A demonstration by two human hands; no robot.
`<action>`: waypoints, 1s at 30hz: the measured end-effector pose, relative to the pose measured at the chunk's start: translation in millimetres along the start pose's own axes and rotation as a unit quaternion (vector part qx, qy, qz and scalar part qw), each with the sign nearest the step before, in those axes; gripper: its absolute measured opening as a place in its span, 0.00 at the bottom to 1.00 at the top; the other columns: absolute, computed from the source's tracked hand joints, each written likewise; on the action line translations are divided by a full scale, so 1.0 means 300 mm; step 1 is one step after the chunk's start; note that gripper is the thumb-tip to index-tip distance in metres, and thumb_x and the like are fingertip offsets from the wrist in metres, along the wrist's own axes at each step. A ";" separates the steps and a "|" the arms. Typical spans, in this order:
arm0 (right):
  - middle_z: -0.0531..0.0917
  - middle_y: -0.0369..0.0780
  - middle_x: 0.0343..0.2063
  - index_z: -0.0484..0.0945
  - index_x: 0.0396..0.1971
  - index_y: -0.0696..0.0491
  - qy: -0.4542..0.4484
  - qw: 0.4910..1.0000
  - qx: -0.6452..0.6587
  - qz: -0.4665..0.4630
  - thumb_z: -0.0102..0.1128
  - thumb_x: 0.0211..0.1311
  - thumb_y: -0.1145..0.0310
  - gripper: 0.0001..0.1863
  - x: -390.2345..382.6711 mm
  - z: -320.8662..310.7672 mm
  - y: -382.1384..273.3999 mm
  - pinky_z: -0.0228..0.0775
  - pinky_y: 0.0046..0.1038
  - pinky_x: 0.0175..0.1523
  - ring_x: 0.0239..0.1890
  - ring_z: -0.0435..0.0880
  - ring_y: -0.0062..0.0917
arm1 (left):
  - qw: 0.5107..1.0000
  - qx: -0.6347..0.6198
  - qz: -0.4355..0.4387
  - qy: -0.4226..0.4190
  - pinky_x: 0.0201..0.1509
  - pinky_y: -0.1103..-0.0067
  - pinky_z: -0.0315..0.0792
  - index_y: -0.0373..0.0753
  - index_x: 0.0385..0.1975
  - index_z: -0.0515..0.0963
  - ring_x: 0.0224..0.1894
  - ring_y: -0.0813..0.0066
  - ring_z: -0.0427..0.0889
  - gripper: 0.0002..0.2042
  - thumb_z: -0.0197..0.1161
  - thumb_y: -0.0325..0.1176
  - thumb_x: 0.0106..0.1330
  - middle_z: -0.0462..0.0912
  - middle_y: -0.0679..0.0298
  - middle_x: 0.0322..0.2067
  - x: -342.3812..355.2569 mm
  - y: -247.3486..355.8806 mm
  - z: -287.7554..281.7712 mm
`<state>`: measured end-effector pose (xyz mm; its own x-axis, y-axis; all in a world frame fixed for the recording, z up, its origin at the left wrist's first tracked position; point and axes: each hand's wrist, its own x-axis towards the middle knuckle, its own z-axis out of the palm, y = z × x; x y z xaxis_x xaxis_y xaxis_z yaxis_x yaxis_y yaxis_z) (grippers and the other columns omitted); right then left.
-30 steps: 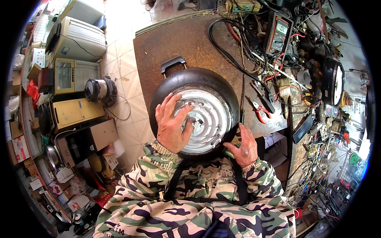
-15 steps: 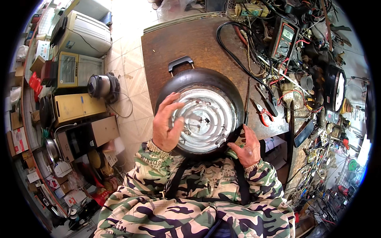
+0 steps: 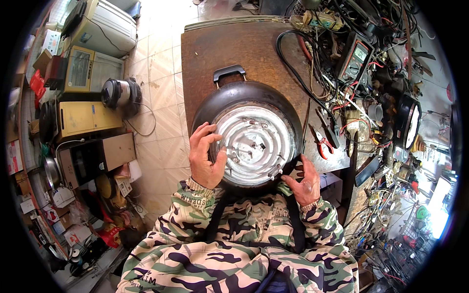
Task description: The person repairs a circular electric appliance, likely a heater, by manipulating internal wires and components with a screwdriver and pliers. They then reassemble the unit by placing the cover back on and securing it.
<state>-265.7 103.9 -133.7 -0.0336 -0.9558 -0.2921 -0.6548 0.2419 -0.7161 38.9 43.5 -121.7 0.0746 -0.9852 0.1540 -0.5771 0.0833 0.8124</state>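
Observation:
A round black electric pan (image 3: pixel 220 102) lies bottom up at the near edge of the wooden bench. Its underside shows a silvery metal heating plate (image 3: pixel 254 151) with ring-shaped ridges and several small posts. My left hand (image 3: pixel 206 158) rests at the left side of the pan, fingers apart, with fingertips and thumb along the plate's edge. My right hand (image 3: pixel 305 183) is at the near right rim, thumb and fingers curved around the edge there; what lies between them is partly hidden. On the far side a black loop handle (image 3: pixel 229 72) sticks out.
The brown bench top (image 3: pixel 205 49) extends beyond the pan. Red-handled pliers (image 3: pixel 322 146), black cable (image 3: pixel 288 63) and a multimeter (image 3: pixel 355 57) are on the right amid tangled wires. At the left, a rice cooker (image 3: pixel 119 93) and several appliances stand along the floor.
My left hand has slid slightly nearer to me along the plate's edge. My right hand keeps its place at the near right rim. The whole view has shifted a little.

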 end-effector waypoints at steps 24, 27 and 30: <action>0.82 0.54 0.54 0.71 0.66 0.66 0.001 1.000 0.008 0.010 0.85 0.50 0.61 0.47 0.003 0.005 0.014 0.80 0.40 0.54 0.48 0.88 0.43 | 1.000 -0.006 0.024 0.010 0.74 0.56 0.67 0.36 0.47 0.80 0.71 0.44 0.72 0.14 0.65 0.27 0.60 0.78 0.48 0.60 -0.002 -0.021 0.004; 0.83 0.54 0.54 0.72 0.66 0.67 0.001 1.000 0.013 0.011 0.85 0.49 0.61 0.47 0.005 0.006 0.020 0.81 0.40 0.54 0.48 0.88 0.43 | 1.000 -0.003 0.027 0.011 0.74 0.56 0.67 0.36 0.47 0.80 0.71 0.44 0.72 0.14 0.65 0.27 0.60 0.78 0.48 0.61 -0.002 -0.022 0.005; 0.83 0.54 0.54 0.72 0.65 0.67 0.003 1.000 0.019 0.016 0.85 0.49 0.61 0.46 0.004 0.008 0.024 0.81 0.40 0.54 0.48 0.88 0.43 | 0.999 0.002 0.032 0.013 0.74 0.57 0.67 0.36 0.46 0.80 0.71 0.44 0.72 0.14 0.65 0.27 0.59 0.78 0.48 0.61 -0.002 -0.023 0.007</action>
<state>-268.8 104.9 -140.7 -0.0580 -0.9487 -0.3110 -0.6242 0.2776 -0.7303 41.1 43.3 -128.5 0.0584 -0.9739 0.2193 -0.5841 0.1448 0.7986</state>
